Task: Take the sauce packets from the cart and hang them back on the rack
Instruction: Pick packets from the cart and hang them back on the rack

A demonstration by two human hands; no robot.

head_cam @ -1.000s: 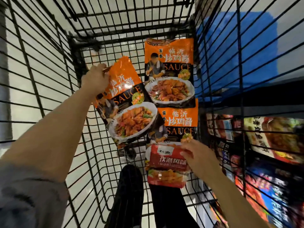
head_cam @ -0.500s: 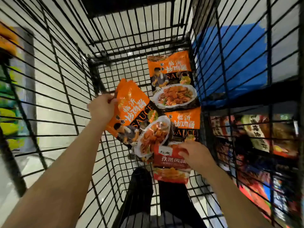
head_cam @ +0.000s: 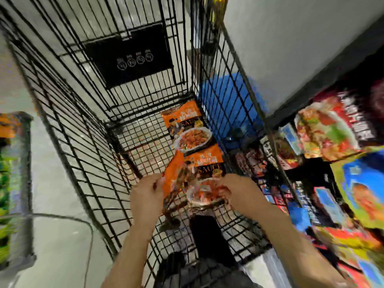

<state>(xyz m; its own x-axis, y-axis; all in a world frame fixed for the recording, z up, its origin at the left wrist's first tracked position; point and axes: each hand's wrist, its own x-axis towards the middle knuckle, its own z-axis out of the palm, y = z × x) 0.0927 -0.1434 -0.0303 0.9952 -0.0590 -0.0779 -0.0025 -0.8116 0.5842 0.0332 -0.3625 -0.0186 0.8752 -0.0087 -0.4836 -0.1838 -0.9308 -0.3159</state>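
Head view, heavy motion blur. We look down into a black wire shopping cart (head_cam: 87, 129). Our left hand (head_cam: 146, 197) has its fingers curled onto the left edge of an orange sauce packet (head_cam: 176, 183), which is held tilted above the cart floor. Our right hand (head_cam: 239, 190) meets the blurred packets from the right; fingers look curled round something reddish, but we cannot tell which packet it grips, nor where one packet ends and the next begins.

Two more orange sauce packets lie flat on the cart floor along the right wall: the far packet (head_cam: 187, 125) near the front corner, face up with a plate of food printed on it, and a nearer packet (head_cam: 207, 161) overlapping its lower edge, partly covered by the held one.

A black placard (head_cam: 128, 57) with four round symbols hangs on the cart's front panel. Beyond the right wall, a blue patch (head_cam: 228, 104) on the floor and a rack (head_cam: 340, 175) of colourful food packets, too smeared to read. At far left, a blurred green and orange display (head_cam: 10, 183). Dark trousers and a shoe (head_cam: 209, 235) show beneath the cart floor.
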